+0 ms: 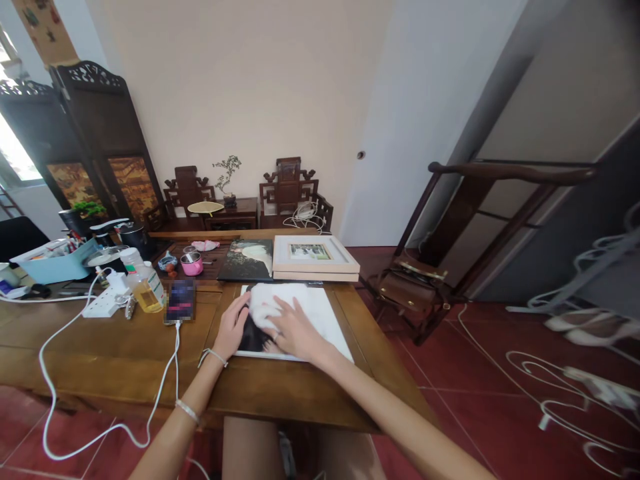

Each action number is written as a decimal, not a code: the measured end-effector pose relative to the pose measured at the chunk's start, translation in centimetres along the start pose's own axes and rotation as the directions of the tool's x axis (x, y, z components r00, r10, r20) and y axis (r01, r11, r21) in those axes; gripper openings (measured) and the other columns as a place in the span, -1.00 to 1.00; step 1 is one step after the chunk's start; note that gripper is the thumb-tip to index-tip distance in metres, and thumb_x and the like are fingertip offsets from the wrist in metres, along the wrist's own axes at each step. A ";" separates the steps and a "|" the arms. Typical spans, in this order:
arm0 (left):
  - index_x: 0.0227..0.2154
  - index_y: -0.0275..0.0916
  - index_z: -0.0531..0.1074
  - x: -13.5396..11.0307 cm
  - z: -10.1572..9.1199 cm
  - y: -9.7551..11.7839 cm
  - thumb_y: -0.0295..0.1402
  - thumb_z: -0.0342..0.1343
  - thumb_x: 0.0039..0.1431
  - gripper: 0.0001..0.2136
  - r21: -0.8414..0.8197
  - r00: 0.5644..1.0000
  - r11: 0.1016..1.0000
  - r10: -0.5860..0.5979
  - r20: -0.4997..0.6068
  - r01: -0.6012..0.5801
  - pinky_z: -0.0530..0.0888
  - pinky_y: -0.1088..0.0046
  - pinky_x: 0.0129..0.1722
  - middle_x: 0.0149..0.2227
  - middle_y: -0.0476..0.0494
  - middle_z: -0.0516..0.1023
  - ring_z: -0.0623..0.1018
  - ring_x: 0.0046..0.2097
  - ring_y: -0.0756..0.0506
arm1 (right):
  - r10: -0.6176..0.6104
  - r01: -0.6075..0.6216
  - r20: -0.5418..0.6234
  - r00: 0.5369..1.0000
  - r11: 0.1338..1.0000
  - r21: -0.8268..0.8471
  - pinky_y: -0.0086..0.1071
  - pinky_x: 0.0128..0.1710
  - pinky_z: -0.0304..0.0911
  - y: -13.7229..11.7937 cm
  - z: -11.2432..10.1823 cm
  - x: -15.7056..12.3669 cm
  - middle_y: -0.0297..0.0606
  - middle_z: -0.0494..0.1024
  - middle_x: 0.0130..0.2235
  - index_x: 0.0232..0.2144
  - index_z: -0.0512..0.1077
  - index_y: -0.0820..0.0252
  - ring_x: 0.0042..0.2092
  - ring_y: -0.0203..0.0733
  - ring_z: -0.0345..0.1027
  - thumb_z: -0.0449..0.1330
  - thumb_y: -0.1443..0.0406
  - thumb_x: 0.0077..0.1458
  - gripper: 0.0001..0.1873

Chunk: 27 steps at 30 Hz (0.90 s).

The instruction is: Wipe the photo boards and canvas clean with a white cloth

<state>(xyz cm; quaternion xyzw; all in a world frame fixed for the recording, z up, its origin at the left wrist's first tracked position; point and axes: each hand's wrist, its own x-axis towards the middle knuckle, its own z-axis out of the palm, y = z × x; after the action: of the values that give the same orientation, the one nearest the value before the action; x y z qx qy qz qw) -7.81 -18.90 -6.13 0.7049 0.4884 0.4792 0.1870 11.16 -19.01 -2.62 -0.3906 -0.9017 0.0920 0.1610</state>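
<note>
No text or number can be read. The label (pixel 156 283) on the bottle (pixel 144 293) is too small to make out. The phone screen (pixel 180 300) is pixelated.

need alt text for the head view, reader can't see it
A person's right hand rests on a white cloth over a picture on a wooden table; the left hand is at the picture's left edge. Beyond lie a framed photo and a dark panel.

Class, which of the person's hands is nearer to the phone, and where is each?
Left. The left hand is right of the phone, at the picture panel's left edge; the right hand is farther right, on the white cloth.
</note>
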 end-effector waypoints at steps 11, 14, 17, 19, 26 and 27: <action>0.07 -0.25 0.29 0.0 0.5 -0.6 -0.27 -0.11 0.22 -0.62 0.065 0.996 0.998 -0.027 0.086 0.021 0.18 0.23 0.19 0.14 -0.18 0.31 0.30 0.17 -0.12 | -0.151 0.131 0.104 0.983 0.974 0.183 -0.14 0.24 -0.27 -1.1 -2.6 -7.4 -0.18 0.35 0.09 -0.21 0.47 0.12 0.21 -0.14 0.00 -0.03 0.18 0.17 -0.69; 0.08 -0.20 0.27 0.0 0.6 -0.5 -0.34 -0.06 0.17 -0.61 0.108 0.989 0.994 0.007 0.145 -0.023 0.18 0.22 0.19 0.16 -0.14 0.28 0.28 0.18 -0.11 | 0.023 -0.032 0.057 0.998 0.986 0.164 -0.12 0.21 -0.19 0.9 -2.5 -6.3 -0.19 0.25 0.16 -0.15 0.45 0.12 0.21 -0.07 0.01 -0.12 0.09 0.20 -0.58; 0.05 -0.21 0.31 0.0 0.6 -0.5 -0.38 -0.06 0.15 -0.62 0.129 0.988 0.990 0.027 0.152 -0.047 0.18 0.23 0.19 0.15 -0.14 0.29 0.28 0.18 -0.10 | 0.167 -0.155 -0.034 0.985 0.962 0.225 -0.13 0.20 -0.19 2.7 -1.6 -3.3 -0.21 0.36 0.09 -0.13 0.43 0.13 0.16 -0.07 0.10 -0.17 0.07 0.21 -0.53; 0.04 -0.20 0.33 0.0 0.6 -0.6 -0.40 -0.06 0.15 -0.63 0.135 0.987 0.989 0.042 0.157 -0.064 0.19 0.23 0.19 0.14 -0.13 0.31 0.29 0.17 -0.10 | 0.229 -0.200 -0.072 0.971 0.936 0.289 -0.14 0.19 -0.18 3.1 -0.9 -0.6 -0.23 0.43 0.02 -0.11 0.41 0.13 0.10 -0.08 0.19 -0.21 0.06 0.22 -0.50; -0.09 -0.22 0.44 0.0 0.7 -1.0 -0.41 -0.03 0.13 -0.70 0.155 0.991 0.986 0.045 0.128 -0.064 0.30 0.20 0.11 0.01 -0.18 0.45 0.42 0.07 -0.14 | 0.203 -0.170 -0.071 0.977 0.932 0.321 -0.21 0.13 -0.09 1.6 1.1 7.7 -0.27 0.47 -0.02 -0.11 0.41 0.11 0.04 -0.10 0.27 -0.24 0.04 0.22 -0.48; -0.09 -0.23 0.44 0.0 0.7 -0.9 -0.41 -0.03 0.13 -0.71 0.155 0.991 0.986 0.041 0.129 -0.061 0.31 0.21 0.10 0.01 -0.19 0.46 0.42 0.06 -0.14 | 0.197 -0.165 -0.071 0.978 0.934 0.318 -0.21 0.14 -0.11 1.4 1.3 8.1 -0.26 0.48 -0.03 -0.12 0.42 0.12 0.04 -0.09 0.27 -0.23 0.04 0.22 -0.49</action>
<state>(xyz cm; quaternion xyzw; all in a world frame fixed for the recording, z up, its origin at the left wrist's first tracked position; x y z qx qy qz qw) -7.71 -18.37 -7.16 0.7586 0.4940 0.3982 0.1483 6.42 -12.14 -2.42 -0.4462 -0.8266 0.2270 0.2571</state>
